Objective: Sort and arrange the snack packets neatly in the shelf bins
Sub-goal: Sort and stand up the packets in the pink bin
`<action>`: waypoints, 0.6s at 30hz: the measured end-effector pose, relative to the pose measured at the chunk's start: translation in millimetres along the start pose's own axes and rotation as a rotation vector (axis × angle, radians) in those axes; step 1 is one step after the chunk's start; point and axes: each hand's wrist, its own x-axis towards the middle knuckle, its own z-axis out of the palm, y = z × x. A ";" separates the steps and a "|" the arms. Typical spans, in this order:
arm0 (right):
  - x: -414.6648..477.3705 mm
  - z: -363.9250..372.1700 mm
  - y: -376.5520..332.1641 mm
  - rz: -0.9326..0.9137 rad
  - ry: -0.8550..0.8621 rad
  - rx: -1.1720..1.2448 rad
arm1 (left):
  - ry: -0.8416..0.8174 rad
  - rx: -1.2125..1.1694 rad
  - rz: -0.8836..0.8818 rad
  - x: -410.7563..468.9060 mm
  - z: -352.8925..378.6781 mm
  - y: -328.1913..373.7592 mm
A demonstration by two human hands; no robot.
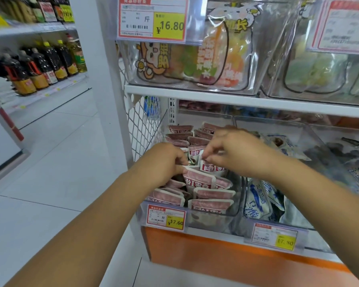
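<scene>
Pink-and-white foil snack packets (pixel 210 204), clear plastic bin (pixel 214 221)
Mid-bin, neighbouring packets are pinched by left hand (pixel 164 160) and right hand (pixel 234 150).

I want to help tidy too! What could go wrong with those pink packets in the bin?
The right hand only pinches the top edge of an upright packet, so that small grip might slip and drop it. The left hand holds a leaning packet in a crowded bin; pushing it in could knock the front packets crooked or over its front wall.
</scene>
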 end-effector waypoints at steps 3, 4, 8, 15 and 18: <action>7.9 17.0 -12.6 -0.067 -0.121 -0.095 | -0.045 0.010 -0.016 -1.2 -4.9 -2.6; 12.6 22.4 -15.3 -0.067 -0.131 -0.124 | -0.066 0.014 -0.016 -2.8 -7.0 -3.7; 19.5 25.6 -16.4 0.002 -0.142 -0.005 | -0.069 0.087 0.016 -7.7 -7.4 -3.6; -9.8 17.7 -0.7 0.020 -0.037 -0.154 | -0.006 0.101 0.005 -3.8 -3.8 -10.2; -12.1 17.7 4.2 -0.006 0.002 -0.191 | 0.031 0.118 0.000 -4.1 -9.5 -14.8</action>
